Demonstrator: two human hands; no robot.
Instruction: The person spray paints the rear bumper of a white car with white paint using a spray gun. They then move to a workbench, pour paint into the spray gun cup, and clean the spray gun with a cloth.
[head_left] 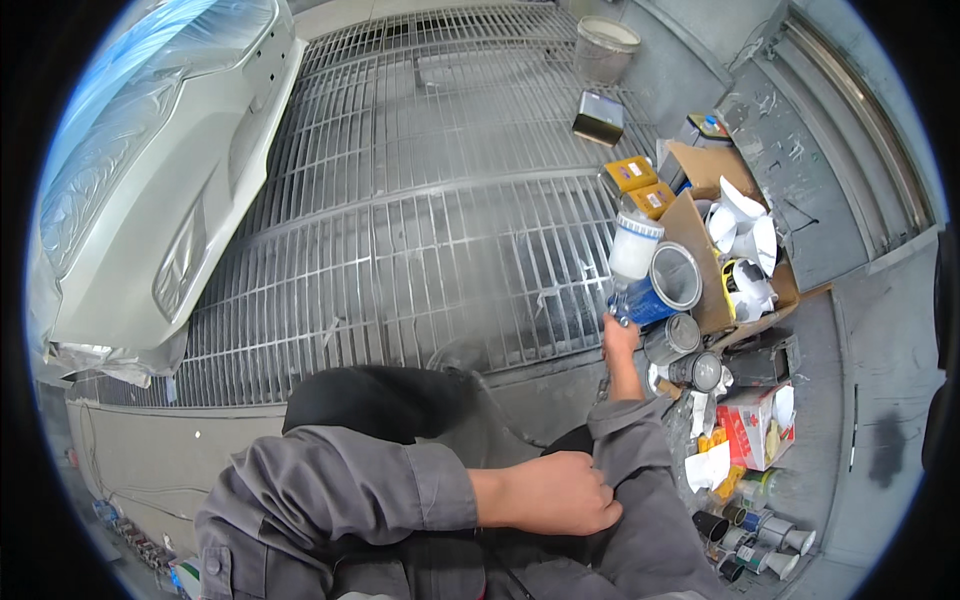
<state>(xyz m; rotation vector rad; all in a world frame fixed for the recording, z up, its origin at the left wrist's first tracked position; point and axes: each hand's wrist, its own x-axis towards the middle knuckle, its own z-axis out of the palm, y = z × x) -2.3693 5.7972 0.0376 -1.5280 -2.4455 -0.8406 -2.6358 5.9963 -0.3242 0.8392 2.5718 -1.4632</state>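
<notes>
My right hand (621, 342) reaches forward, its fingers wrapped round a spray gun (620, 308). Only part of the metal gun shows. A white translucent paint cup (636, 248) stands just above it, seemingly fixed to it. Right beside the gun is a blue can (655, 290) with a grey open mouth. My left hand (556, 493) is closed across my lap, knuckles up, against my right sleeve (640, 455). Its fingertips are hidden, so whether it grips the sleeve cannot be told.
A pale car bumper (150, 220), partly wrapped in plastic film, stands left of the floor grating (400, 220). At right are a cardboard box (700, 255) of paper cones, yellow tins (640, 185), a red-white box (757, 425) and several cans. A bucket (606, 50) stands far off.
</notes>
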